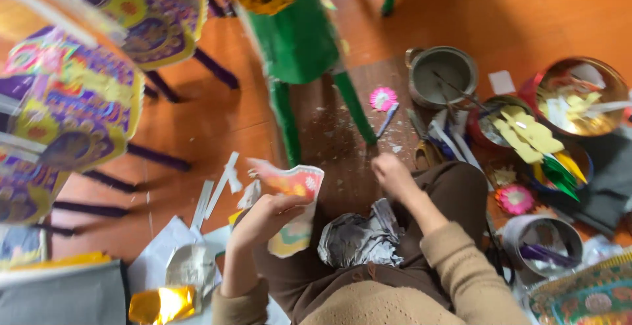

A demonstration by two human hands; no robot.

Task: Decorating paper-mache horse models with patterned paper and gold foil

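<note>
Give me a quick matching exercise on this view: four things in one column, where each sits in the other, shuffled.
Things:
1. Printed paper cutout
2. Crumpled silver foil
3. Grey metal pot
4. Pink paper flower

Places:
A. On the person's lap
B. On the floor, just left of the pot
C. Held in the left hand
D. On the floor at upper right, sticks standing in it

Pairs: 1-C, 2-A, 3-D, 4-B
</note>
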